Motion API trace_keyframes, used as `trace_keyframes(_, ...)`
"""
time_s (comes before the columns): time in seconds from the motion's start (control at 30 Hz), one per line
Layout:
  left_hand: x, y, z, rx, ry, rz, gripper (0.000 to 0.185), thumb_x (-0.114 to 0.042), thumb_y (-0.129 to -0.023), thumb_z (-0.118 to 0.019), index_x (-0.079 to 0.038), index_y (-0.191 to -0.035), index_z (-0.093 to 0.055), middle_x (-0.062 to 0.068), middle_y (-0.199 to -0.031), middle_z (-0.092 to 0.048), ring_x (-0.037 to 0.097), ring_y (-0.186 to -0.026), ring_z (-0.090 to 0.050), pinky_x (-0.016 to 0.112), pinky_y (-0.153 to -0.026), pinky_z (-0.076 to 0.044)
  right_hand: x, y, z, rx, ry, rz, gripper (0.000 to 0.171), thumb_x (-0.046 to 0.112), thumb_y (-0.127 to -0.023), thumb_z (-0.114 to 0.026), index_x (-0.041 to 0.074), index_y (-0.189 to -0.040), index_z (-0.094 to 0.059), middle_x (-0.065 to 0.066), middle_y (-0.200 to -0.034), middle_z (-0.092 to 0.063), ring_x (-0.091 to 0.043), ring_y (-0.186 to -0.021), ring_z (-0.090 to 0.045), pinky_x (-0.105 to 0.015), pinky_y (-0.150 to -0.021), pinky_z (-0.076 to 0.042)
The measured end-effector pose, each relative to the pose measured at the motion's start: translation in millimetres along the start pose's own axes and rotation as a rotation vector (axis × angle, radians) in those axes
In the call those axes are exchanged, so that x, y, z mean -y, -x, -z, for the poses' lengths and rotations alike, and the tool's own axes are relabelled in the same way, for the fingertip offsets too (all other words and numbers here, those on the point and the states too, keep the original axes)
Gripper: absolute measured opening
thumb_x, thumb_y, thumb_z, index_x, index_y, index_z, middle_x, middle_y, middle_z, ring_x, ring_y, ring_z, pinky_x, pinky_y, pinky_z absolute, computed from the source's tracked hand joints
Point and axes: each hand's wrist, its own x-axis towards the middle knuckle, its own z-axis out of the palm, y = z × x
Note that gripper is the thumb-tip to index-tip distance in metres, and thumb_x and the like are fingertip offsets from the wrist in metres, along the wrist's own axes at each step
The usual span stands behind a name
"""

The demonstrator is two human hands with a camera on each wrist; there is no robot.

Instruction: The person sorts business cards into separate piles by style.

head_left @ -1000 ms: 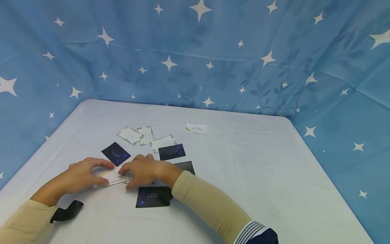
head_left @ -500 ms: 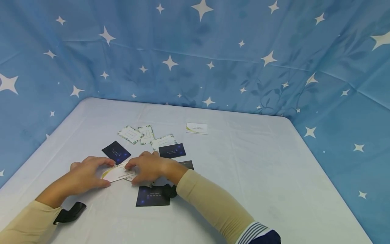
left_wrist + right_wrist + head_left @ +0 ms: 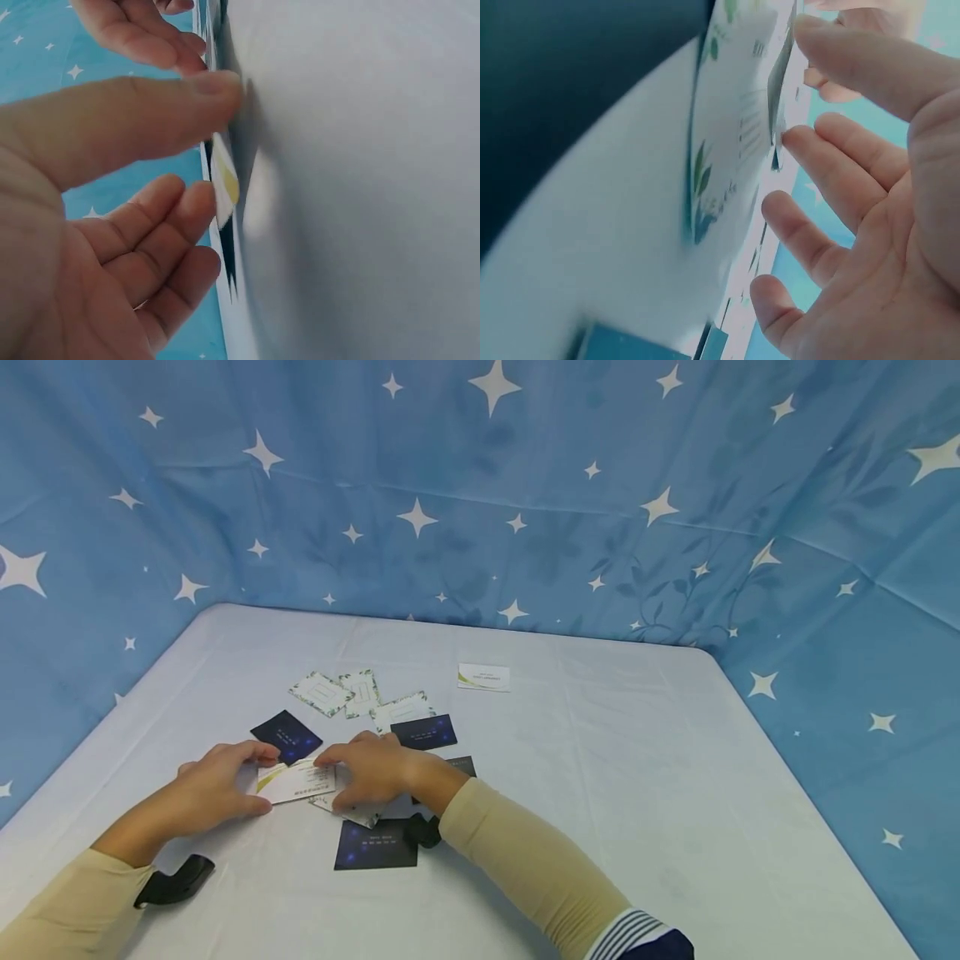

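I pinch a white card between both hands, my left hand on its left edge, my right hand on its right, just above the table among dark cards.

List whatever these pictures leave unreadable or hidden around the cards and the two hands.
- Print on the white card between the left hand and right hand: too small in the head view, blurred in the wrist views.
- Leaf-bordered card: mostly covered by the right hand.
- Dark card behind the right wrist: partly hidden by the arm.
- Far white card: text too small.
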Motion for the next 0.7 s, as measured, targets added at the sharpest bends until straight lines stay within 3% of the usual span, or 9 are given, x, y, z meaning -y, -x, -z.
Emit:
trace_keyframes(0.3, -8.3, -4.9, 2.3, -0.021, 0.04, -0.031, 0.065, -0.019, -0.077, -0.086, 0.0, -0.132, -0.056, 0.018, -0.124, -0.06, 0.049, -0.125, -0.039, 0.068, -0.087, -0.024, -8.0, 1.8, 3.4, -0.083, 0.047, -0.027, 0.069, 0.042, -0.09, -0.074, 0.037, -0.152, -0.043, 0.019, -0.143, -0.051, -0.012, -0.138, -0.036, -0.041, -0.106, -0.029)
trace_keyframes(0.5, -19.6, -12.0, 4.4, -0.033, 0.074, -0.042, 0.065, -0.02, -0.079, -0.085, -0.001, -0.133, -0.054, 0.019, -0.127, -0.059, 0.048, -0.129, -0.036, 0.07, -0.093, -0.022, -24.4, 6.6, 7.9, -0.219, -0.064, -0.033, 0.061, 0.041, -0.091, -0.074, 0.03, -0.146, -0.052, 0.014, -0.141, -0.054, -0.017, -0.134, -0.042, -0.045, -0.109, -0.028)
trace_keyframes(0.7, -32.5, -24.4, 6.2, -0.039, 0.095, -0.062, 0.067, -0.02, -0.08, -0.085, 0.0, -0.135, -0.053, 0.019, -0.129, -0.058, 0.047, -0.129, -0.036, 0.071, -0.095, -0.023, -39.7, 17.4, 15.7, -0.284, -0.18, -0.018, 0.061, 0.034, -0.089, -0.077, 0.022, -0.145, -0.055, 0.007, -0.143, -0.054, -0.02, -0.134, -0.041, -0.046, -0.109, -0.031)
